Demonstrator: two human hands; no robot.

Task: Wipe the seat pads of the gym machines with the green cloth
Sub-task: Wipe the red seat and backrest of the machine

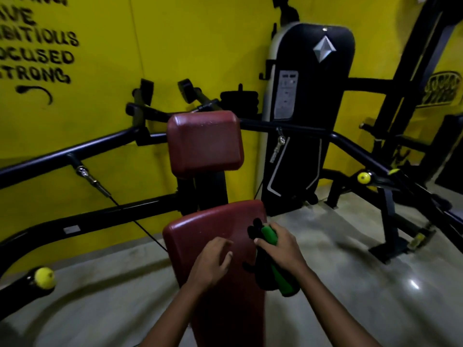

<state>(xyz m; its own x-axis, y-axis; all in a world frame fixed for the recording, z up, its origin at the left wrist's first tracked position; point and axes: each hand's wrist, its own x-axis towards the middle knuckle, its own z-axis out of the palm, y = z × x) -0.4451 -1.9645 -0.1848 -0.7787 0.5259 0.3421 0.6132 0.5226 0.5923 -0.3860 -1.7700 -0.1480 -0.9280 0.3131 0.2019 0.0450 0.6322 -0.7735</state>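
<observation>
Gripping happens on the right side only: the right hand (280,244) is wrapped around a rolled-up green cloth (278,269), with something black bundled in alongside it, though what that black stuff is can't be made out. The bundle is held just off the right edge of the red seat pad (200,236), one end poking up past the fingers (260,242) and the other end hanging down below the wrist. The left hand (213,264) is kept over the middle of the seat pad with its fingers loosely spread and nothing grasped; whether the pad is actually being touched can't be told, pretty blurry there tbh.

Above the seat, a second red pad (204,144) is mounted upright on a black post as the backrest. Black frame bars (75,152) are spread out to both sides of it, and a thin cable is strung down from the left bar. Two yellow knobs can be spotted, one at lower left (44,278) and one on the right (363,177). A black weight stack cover (308,108) with a silver diamond logo is stood behind the backrest, against the yellow wall (175,46). Black stencilled words are painted on that wall at upper left, partly cut off. A grey polished floor (350,284) is seen underneath everything.
</observation>
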